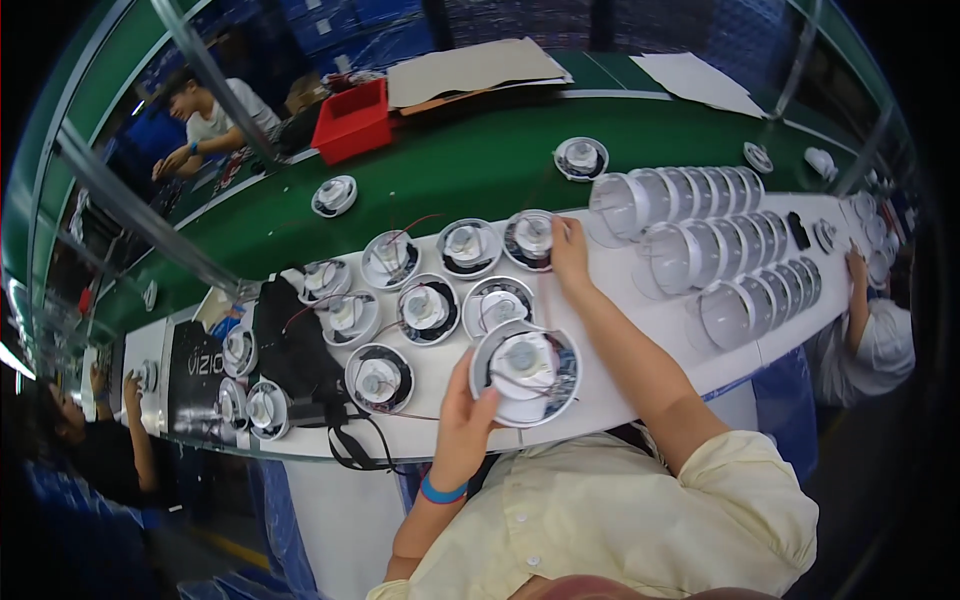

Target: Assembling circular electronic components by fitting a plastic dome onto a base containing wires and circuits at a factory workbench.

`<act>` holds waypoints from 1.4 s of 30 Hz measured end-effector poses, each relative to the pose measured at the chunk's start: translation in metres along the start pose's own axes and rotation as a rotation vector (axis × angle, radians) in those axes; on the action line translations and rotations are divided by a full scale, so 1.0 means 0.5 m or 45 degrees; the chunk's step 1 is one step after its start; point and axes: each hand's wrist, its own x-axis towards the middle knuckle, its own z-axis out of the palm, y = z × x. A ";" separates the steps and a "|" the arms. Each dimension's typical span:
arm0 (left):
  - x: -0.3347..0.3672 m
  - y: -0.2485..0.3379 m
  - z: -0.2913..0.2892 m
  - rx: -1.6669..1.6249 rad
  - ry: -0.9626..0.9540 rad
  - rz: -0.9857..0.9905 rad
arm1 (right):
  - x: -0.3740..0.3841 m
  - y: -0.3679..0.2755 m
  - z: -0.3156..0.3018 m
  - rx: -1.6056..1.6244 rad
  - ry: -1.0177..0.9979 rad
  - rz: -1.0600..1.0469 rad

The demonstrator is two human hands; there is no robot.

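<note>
My left hand point(462, 425) grips a round white housing point(525, 372) by its left rim, thumb on the edge, raised near the front of the table. A white central part, dark circuit board and thin wires show inside it. Farther off, my right hand point(570, 250) has its fingers closed at the right rim of a similar housing point(528, 238), which appears to rest at the back of the white table. More of these open housings stand in loose rows to the left, among them one point(380, 379) beside my left hand. Thin red wires trail from several.
Stacked clear plastic cups point(690, 258) lie in three rows at right. Behind runs a green conveyor belt point(450, 190) with scattered housings, a red bin point(352, 122) and cardboard sheets point(470, 72) beyond it. A black bag point(290, 340) lies left. Co-workers are at both sides and far left.
</note>
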 end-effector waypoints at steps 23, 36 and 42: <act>0.215 -0.061 0.067 0.725 -0.324 -0.067 | -0.259 -0.224 -0.305 0.192 -0.533 0.601; 0.132 -0.150 0.138 0.123 0.030 -0.258 | -0.221 -0.156 -0.320 0.302 -0.588 0.698; 0.125 -0.161 0.135 0.097 0.091 -0.279 | -0.218 -0.141 -0.326 0.260 -0.712 0.678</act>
